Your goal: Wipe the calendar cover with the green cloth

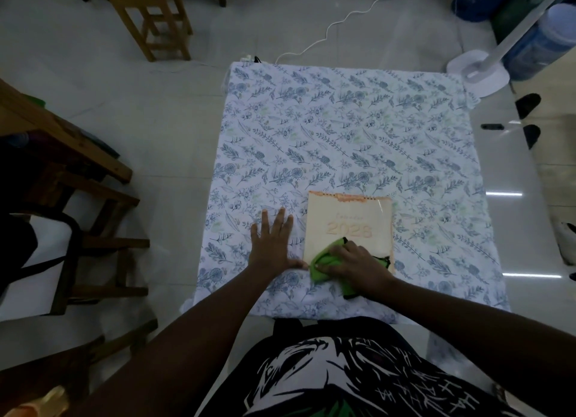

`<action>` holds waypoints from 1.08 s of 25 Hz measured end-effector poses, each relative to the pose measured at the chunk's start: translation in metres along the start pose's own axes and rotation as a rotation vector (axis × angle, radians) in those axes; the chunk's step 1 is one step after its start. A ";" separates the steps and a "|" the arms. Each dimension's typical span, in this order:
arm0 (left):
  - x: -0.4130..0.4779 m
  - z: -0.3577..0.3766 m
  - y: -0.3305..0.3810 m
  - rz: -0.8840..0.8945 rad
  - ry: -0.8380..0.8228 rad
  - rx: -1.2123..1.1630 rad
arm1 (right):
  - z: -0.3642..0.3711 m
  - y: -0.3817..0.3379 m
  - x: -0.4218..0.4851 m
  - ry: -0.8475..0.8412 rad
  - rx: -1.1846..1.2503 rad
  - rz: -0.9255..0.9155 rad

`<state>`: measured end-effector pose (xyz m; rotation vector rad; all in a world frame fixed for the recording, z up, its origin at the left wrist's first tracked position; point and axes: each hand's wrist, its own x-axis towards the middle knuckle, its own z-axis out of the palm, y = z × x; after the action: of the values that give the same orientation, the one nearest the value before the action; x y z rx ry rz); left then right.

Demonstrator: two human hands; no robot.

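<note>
Wiping looks underway: right hand (pixel 352 262) presses cloth (pixel 327 262) on calendar's (pixel 349 226) near corner; upper cover seems left; left hand (pixel 271 242) spread flat.

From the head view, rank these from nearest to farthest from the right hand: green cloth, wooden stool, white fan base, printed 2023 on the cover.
1. green cloth: under the right hand.
2. printed 2023: just beyond it, mid-cover.
3. white fan base: far right, on the floor.
4. wooden stool: far left, top corner.
</note>
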<state>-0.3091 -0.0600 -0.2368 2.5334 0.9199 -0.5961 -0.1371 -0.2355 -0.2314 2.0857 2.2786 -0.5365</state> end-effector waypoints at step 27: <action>-0.003 -0.014 0.019 -0.088 -0.053 -0.011 | -0.025 -0.004 0.093 0.183 0.098 0.495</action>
<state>-0.2952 -0.0685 -0.2194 2.4655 1.0178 -0.6789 -0.1465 -0.1397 -0.2286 2.7155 1.7232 -0.4533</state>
